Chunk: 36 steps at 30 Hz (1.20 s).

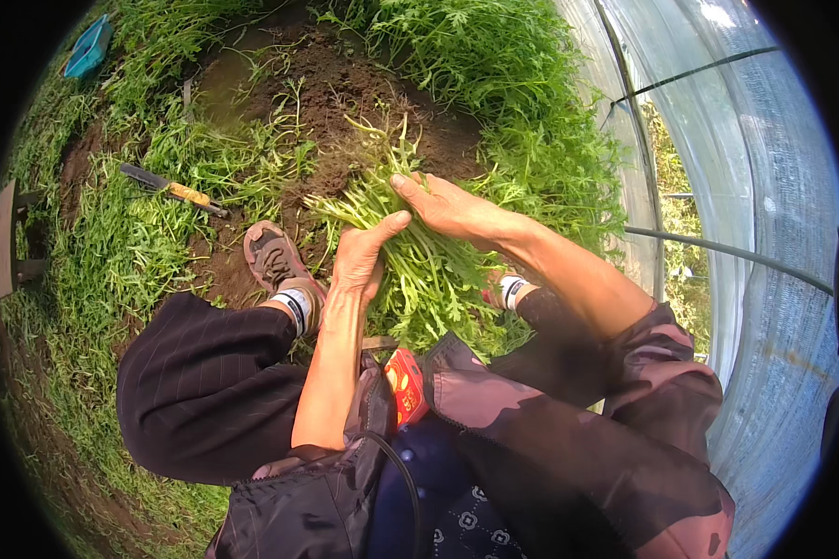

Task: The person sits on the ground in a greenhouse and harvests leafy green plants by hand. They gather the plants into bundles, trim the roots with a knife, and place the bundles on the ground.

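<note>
A bundle of leafy green plants (419, 279) with pale cut stems is held between both hands in front of my body. My left hand (365, 253) grips the bundle from the left, its thumb across the stems. My right hand (442, 204) holds stems at the upper right side, thumb and fingers pinched together close to the stem ends. Thin stalks and roots stick out above it. On the plants to the left lies a tool with a yellow and black handle (190, 194), its type unclear.
Tall leafy plants (489, 63) grow ahead and to the right, around bare brown soil (321, 77). Pulled or cut greens cover the ground at left. A teal plastic container (89, 47) is at the upper left, a wooden object (5, 237) at far left. Plastic greenhouse sheeting (734, 175) stands at right.
</note>
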{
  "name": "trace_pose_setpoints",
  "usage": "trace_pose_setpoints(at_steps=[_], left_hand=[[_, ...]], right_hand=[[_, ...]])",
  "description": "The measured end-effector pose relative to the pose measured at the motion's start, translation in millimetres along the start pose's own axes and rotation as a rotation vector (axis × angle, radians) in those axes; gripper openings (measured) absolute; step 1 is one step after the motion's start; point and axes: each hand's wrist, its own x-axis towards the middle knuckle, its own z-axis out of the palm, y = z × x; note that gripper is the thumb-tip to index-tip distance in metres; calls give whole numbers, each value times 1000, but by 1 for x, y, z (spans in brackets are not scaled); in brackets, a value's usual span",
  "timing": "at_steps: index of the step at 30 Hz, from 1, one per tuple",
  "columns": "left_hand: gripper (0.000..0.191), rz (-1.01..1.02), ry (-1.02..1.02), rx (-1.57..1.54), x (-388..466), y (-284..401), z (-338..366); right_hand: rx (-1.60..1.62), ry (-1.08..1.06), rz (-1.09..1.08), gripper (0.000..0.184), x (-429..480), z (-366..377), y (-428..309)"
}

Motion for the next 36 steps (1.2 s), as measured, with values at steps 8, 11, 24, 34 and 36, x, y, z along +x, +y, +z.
trace_pose_setpoints(at_steps=[8, 11, 24, 34, 36], left_hand=[[54, 214, 127, 137, -10, 8, -5], [52, 217, 129, 100, -17, 2, 1], [49, -12, -10, -224, -20, 3, -13], [45, -42, -171, -312, -11, -5, -16], [45, -22, -142, -284, -9, -7, -15]], right_hand=[[54, 207, -248, 62, -10, 32, 1], [214, 155, -182, 63, -9, 29, 14], [15, 281, -75, 55, -26, 13, 11], [191, 320, -145, 35, -15, 30, 26], [126, 367, -144, 36, -12, 35, 34]])
